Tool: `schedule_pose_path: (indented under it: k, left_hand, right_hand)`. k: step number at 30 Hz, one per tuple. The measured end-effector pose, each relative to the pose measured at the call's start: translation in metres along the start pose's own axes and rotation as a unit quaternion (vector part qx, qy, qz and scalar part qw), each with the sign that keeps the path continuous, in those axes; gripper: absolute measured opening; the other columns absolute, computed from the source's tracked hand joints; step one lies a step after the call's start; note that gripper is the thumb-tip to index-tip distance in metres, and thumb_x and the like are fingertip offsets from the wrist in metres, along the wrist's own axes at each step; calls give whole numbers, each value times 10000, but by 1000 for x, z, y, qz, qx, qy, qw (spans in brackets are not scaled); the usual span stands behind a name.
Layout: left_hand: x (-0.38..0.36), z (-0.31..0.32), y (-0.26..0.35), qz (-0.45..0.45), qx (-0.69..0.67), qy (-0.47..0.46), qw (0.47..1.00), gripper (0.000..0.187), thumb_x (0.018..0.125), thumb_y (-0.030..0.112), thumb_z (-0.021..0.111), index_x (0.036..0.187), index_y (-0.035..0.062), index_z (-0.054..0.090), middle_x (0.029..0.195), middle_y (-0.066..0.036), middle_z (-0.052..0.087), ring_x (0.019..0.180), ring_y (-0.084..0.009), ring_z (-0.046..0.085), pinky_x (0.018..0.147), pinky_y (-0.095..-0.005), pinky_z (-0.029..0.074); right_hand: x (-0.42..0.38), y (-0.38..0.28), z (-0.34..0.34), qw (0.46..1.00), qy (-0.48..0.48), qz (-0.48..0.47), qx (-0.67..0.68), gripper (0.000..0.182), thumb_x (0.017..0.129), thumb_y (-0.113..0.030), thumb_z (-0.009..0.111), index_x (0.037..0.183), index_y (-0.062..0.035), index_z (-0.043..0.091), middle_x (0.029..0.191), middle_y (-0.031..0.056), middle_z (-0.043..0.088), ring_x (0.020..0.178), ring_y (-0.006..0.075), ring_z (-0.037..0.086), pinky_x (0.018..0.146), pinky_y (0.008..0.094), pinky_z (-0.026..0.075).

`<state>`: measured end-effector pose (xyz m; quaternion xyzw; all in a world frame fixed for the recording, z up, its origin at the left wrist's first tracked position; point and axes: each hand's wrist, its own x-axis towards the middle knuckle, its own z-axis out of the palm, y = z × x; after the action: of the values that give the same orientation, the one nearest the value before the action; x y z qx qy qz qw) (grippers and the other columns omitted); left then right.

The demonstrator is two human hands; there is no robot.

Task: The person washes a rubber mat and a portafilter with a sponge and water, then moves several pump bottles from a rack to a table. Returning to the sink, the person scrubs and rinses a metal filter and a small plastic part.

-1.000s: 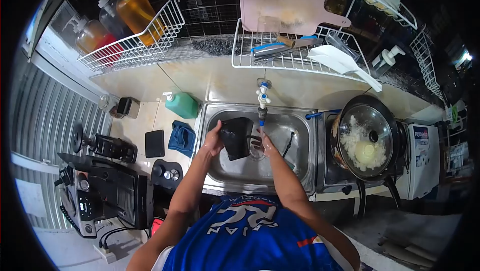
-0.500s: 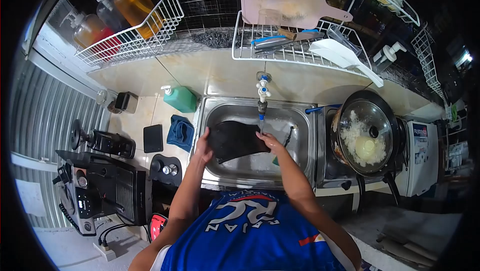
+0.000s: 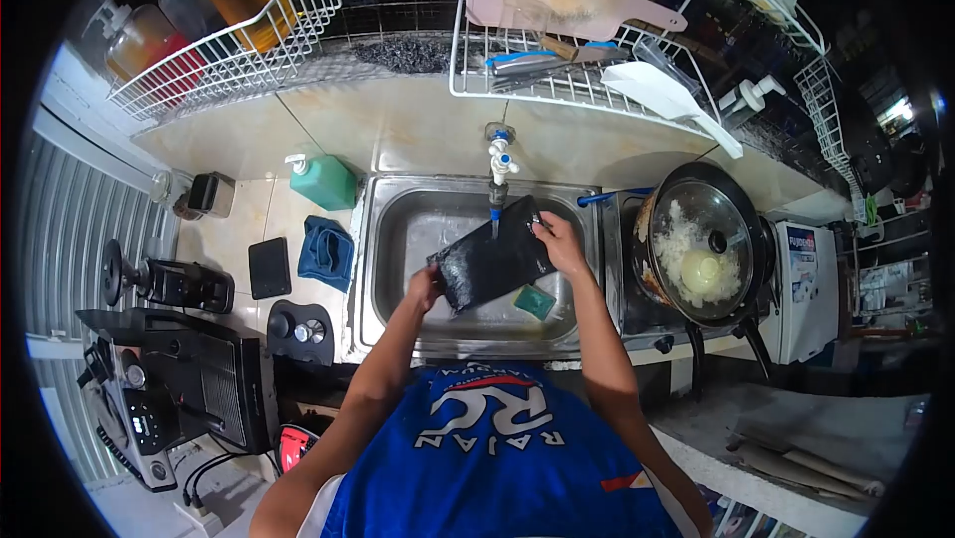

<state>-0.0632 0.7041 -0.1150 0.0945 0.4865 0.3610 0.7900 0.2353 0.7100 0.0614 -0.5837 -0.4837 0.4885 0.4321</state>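
Observation:
A wet black rectangular sheet (image 3: 489, 262), perhaps a mat, is held tilted over the steel sink (image 3: 398, 334). My left hand (image 3: 425, 286) grips its lower left edge, and my right hand (image 3: 559, 242) is closed on its right end, higher up. Directly above the sheet is the tap (image 3: 499, 165), with its spout close to the sheet's upper edge and what looks like a thin stream falling on it. A green and yellow sponge (image 3: 534, 302) lies in the basin below my right hand. The fingers under the sheet are hidden.
Left of the sink are a green pump bottle (image 3: 323, 183), a folded blue cloth (image 3: 325, 252) and a coffee machine (image 3: 184, 384). At the right, a lidded pan (image 3: 701, 250) sits on the stove. A wire rack (image 3: 468, 76) with knives hangs above the tap.
The sheet has turned, its right end lifting toward the tap and its left end dropping. Both hands moved with it, and the sponge shows more fully. The whole view has shifted slightly.

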Motion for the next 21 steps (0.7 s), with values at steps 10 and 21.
schedule_pose_path:
  k: [10,21]
  left_hand:
    - [87,124,-33,-66,92,-259,959,762,807,748,263,1163,128,525,1194,-159,533,1137,-350,467,1002,-520,308]
    - [-20,162,22,-119,-84,-279,949,615,820,699,394,1155,209,556,1193,-23,560,1112,-250,516,970,-437,382]
  right_hand:
    - [-21,2,84,948,126,-44,-289,303,807,-144,547,1052,30,584,846,247,623,831,418,596,752,471,468]
    - [28,80,109,940,104,26,-323,490,938,-391,332,1297,-75,435,1425,96,347,1341,326,258,1008,641,220]
